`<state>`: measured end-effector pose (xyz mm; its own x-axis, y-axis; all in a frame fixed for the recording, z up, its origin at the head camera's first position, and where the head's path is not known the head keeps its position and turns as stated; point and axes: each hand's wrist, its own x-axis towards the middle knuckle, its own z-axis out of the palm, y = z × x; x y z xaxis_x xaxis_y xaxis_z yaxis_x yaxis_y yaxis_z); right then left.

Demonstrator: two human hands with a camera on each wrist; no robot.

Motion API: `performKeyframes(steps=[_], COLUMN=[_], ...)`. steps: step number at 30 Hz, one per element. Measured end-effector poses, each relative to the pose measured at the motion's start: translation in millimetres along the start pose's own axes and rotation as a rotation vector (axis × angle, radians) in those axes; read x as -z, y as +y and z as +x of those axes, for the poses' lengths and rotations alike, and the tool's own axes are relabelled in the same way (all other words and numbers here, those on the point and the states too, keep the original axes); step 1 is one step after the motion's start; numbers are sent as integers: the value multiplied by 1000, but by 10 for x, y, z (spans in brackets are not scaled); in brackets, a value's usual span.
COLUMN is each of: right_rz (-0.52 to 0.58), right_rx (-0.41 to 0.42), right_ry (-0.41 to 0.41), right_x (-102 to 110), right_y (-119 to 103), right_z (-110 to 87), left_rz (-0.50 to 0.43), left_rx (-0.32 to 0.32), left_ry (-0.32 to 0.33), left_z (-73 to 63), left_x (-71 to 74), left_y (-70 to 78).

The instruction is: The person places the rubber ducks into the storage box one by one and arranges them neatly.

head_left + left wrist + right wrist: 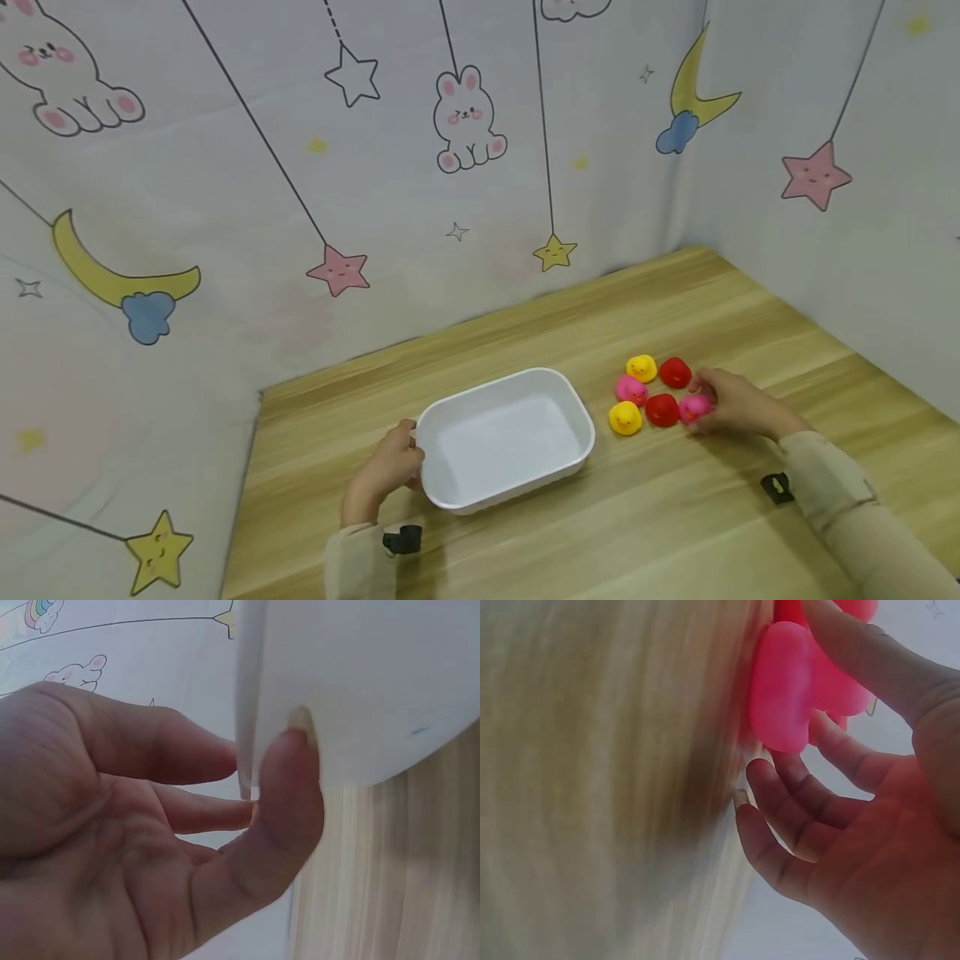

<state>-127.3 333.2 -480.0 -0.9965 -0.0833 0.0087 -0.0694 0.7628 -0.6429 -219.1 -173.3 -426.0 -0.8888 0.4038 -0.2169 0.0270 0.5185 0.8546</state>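
Observation:
A white rectangular basin (506, 442) rests on the wooden table. At its left end my left hand (390, 462) pinches the rim; the left wrist view has the left hand's fingers bent around the basin's edge (367, 690). On the right, my right hand (738, 404) has thumb and fingers around a pink rubber duck (693, 407), which looks to be on the table. That pink duck (780, 686) sits between thumb and forefinger in the right wrist view, the other fingers loosely curled. Beside it are red ducks (662, 410), yellow ducks (625, 418) and another pink duck (632, 390).
The duck cluster stands just right of the basin, with small gaps between some ducks. White cloth walls (405, 192) printed with rabbits, moons and stars border the back and sides of the table (600, 533). Each wrist carries a small black device (403, 539).

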Motion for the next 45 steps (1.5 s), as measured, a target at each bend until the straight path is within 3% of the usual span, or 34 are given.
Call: performKeyframes(steps=[6, 11, 19, 26, 30, 35, 45], right_rz=[-45, -36, 26, 90, 153, 223, 159], right_rx=[37, 27, 69, 71, 52, 126, 208], right_ry=[8, 2, 107, 95, 71, 56, 18], right_x=[24, -2, 136, 273, 324, 301, 242], right_y=[-21, -19, -113, -385, -549, -803, -1378], right_z=[72, 43, -71, 64, 122, 328, 652], left_rz=[13, 34, 85, 25, -5, -9, 5], left_rx=[-50, -44, -33, 46, 46, 42, 40], left_ry=[19, 24, 18, 14, 4, 22, 14], left_z=[-34, -57, -28, -76, -73, -89, -70], left_x=[0, 22, 67, 110, 81, 98, 134], left_y=[5, -6, 41, 53, 44, 19, 5])
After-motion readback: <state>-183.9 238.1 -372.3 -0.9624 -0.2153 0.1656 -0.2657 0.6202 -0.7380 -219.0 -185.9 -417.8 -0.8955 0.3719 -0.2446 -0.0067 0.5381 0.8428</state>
